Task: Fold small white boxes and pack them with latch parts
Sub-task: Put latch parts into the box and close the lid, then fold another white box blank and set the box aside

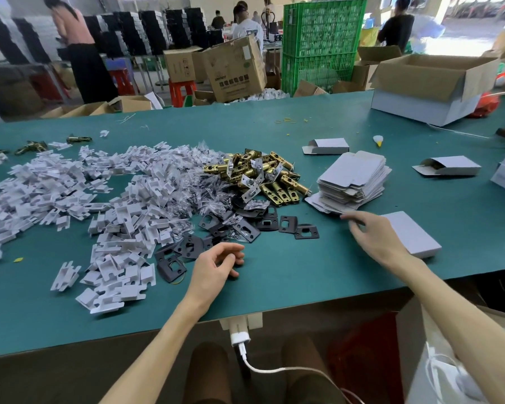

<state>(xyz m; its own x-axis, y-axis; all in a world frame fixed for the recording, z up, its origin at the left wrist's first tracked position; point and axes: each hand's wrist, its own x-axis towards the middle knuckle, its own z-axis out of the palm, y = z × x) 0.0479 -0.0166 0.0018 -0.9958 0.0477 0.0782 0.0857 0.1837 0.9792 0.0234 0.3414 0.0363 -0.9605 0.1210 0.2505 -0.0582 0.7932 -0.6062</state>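
The stack of flat white cardboard box blanks [353,182] sits right of the frame's centre on the green table top [303,275]. Its long axis runs from lower left up toward the upper right. The right hand [373,237] is by far the nearer. It lies just below the stack's lower corner, its fingers spread and relaxed and pointing left, and it holds nothing. The fingertips [346,217] are just beside the loose blanks at the foot of the stack (whether they touch a blank cannot be told). Under the right wrist lies a closed white rectangular box [414,237], flat on the table.

The left hand [216,265] rests low at centre frame, well apart from the stack. Its fingers are loosely curled around nothing, and it lies near the scattered black metal strike plates [245,230]. Above these, the pile of brass latch bolts [263,176] lies just left of the stack.

My judgement is that the next step is to lift one blank. That falls to the right hand, which would slide the blank off the near corner, along the stack's axis.
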